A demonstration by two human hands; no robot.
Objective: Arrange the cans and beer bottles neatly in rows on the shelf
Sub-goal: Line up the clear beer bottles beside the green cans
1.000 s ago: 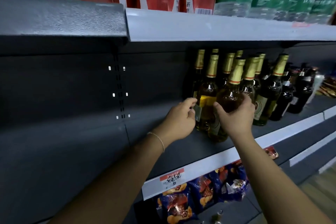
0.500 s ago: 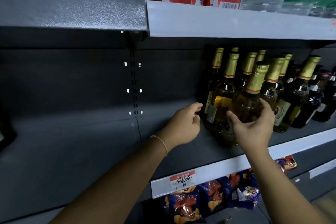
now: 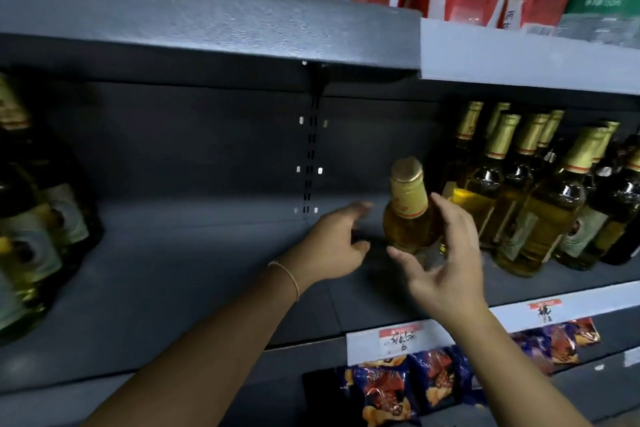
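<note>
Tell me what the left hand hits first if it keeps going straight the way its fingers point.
The left hand points up and right, into the shelf. The way looks free up to the dark back panel; the gold-capped bottle stands just right of that line, though depth is unclear.

Dark grey metal shelving unit [image 3: 173, 270], dim light. Back panel [image 3: 207, 149] with a slotted upright [image 3: 313, 156] at centre. Upper shelf edge [image 3: 207, 17] grey left, white strip [image 3: 526, 55] right. White price rail [image 3: 398, 340] along near right edge, red tags. Lower tier barely visible.
</note>
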